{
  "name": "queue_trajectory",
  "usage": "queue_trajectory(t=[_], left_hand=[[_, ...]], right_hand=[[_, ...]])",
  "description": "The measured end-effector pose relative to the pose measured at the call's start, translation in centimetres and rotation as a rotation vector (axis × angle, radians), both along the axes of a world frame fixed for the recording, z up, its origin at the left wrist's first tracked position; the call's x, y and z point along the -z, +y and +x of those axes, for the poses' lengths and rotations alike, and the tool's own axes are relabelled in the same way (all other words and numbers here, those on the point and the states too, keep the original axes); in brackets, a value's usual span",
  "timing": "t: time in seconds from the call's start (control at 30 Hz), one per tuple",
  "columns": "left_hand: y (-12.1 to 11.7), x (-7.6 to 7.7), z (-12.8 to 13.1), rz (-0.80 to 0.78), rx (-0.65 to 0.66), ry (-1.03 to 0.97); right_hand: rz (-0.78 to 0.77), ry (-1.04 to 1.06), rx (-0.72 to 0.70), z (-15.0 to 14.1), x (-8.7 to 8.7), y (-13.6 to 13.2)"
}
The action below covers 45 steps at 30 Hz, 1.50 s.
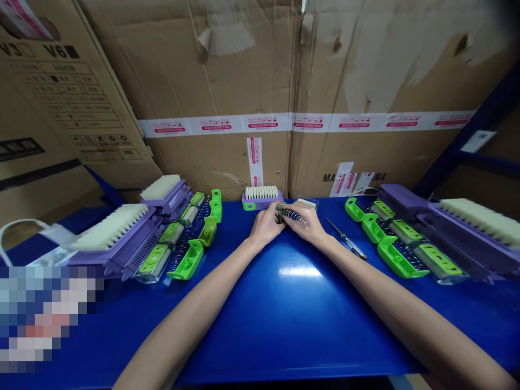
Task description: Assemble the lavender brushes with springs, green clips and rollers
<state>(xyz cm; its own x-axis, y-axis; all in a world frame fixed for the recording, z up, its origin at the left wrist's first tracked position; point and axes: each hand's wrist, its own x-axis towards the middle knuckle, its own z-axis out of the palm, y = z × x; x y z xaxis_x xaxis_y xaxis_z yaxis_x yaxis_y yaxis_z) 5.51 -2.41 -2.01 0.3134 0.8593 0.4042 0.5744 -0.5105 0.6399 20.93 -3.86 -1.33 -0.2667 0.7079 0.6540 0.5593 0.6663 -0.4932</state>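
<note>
The left hand (267,226) is curling its fingers nearly closed on one small green part (280,212), and the right hand (311,223) is closing on one metal spring (296,217), its fingertips meeting the same green part (just how each finger is pressing, I cannot tell). Both are working at the far middle of the blue table (292,319).

Just beyond them, one purple-and-green brush (262,198) is standing bristles up, and one clear case (307,202) is showing something cream inside, partly hidden by the right hand. To the right, one screwdriver (347,239) is lying slantwise near the forearm.

Farther right, three green end caps (400,259) are sitting in a slanting row, with dark springs (390,238) running beside them. Next to these, three green-topped blocks (441,261) are lining up; the nearest is resting in a clear holder. A large purple brush (479,219) is lying beyond them.

On the left, four green caps (187,260) are forming another row beside more springs (184,234) and green-topped pieces (153,261), their exact count unclear. Two purple brushes (111,230) are pointing cream bristles upward. Behind everything, cardboard (211,157) is standing upright.
</note>
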Motion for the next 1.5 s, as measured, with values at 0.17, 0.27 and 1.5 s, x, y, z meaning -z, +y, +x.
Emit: queue_trajectory(t=[0.17, 0.27, 1.5], left_hand=[[-0.9, -0.6, 0.2, 0.099, -0.148, 0.208], [-1.2, -0.7, 0.3, 0.162, -0.184, 0.283], [-2.1, -1.5, 0.7, 0.092, -0.279, 0.622]], right_hand=[[-0.132, 0.335, 0.157, -1.4, 0.7, -0.2], [-0.225, 0.477, 0.207, -2.3, 0.7, -0.3], [-0.41, 0.635, 0.084, -1.5, 0.6, 0.1]])
